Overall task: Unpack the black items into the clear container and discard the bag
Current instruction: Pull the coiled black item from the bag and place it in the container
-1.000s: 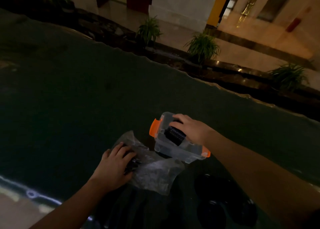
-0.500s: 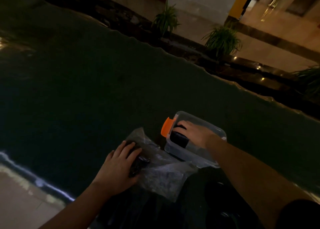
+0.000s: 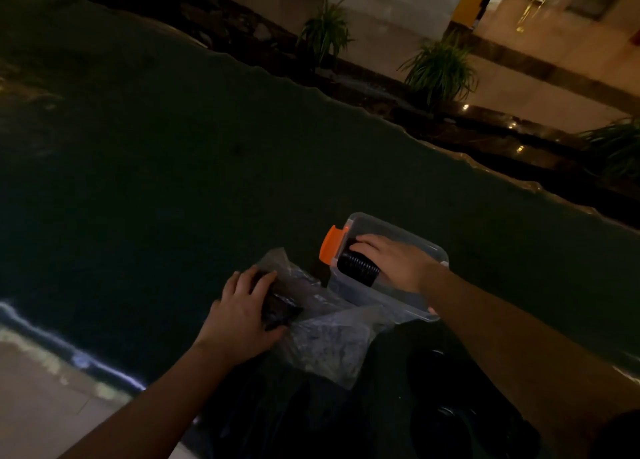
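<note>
A clear container [image 3: 408, 231] with an orange latch [image 3: 330, 245] stands on a dark green table [image 3: 173, 167]. My right hand [image 3: 394, 261] reaches into it and grips a black ribbed cylinder [image 3: 356, 268]. Left of the container lies a crumpled clear plastic bag [image 3: 329, 334]. My left hand [image 3: 242, 313] presses flat on the bag's left end, fingers over a black item [image 3: 280, 311] inside it. The bag's other contents are too dark to make out.
Dark round shapes [image 3: 450, 420] sit at the table's near edge below the bag. The table's wavy far edge [image 3: 346, 101] borders a stone ledge with potted plants [image 3: 440, 67]. A pale floor [image 3: 41, 389] lies at lower left.
The view has shifted, so the container and bag sit further right in frame. My right hand has sunk deeper into the container with the black cylinder. My left hand stays on the bag.
</note>
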Tool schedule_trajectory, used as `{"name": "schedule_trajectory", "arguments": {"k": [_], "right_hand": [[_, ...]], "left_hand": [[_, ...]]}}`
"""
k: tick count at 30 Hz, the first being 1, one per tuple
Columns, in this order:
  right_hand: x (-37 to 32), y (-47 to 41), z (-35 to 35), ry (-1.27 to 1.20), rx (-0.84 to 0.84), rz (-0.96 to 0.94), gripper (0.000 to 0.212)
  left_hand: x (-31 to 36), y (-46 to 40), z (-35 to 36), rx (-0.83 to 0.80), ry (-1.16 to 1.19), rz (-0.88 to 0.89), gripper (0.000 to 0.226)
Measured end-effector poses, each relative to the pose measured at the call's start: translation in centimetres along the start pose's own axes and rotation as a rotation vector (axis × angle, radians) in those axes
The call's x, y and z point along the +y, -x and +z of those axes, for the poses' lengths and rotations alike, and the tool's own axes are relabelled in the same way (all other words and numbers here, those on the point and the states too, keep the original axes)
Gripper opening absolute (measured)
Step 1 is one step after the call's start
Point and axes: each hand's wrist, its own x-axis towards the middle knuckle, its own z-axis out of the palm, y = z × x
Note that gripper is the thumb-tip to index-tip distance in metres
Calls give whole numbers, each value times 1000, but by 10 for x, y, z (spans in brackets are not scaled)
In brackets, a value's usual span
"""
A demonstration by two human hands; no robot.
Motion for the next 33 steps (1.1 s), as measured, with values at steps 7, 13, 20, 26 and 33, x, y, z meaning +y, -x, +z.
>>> {"name": "schedule_trajectory", "arguments": {"k": [7,13,20,26,33], "right_hand": [[-31,54,-22,-187,271,8,52],[-81,136,-10,-307,295,-82,17],[-119,174,60,-494,95,-85,20],[-131,174,102,-513,206,144,53],[-141,140,105,-524,311,9,57]], "left_hand": [[11,-12,-4,-3,82,10,76],[25,-11,5,4,53,52,73],[46,-9,17,53,115,137,71],[45,-5,22,-19,79,148,77],[38,3,24,-52,58,135,101]]}}
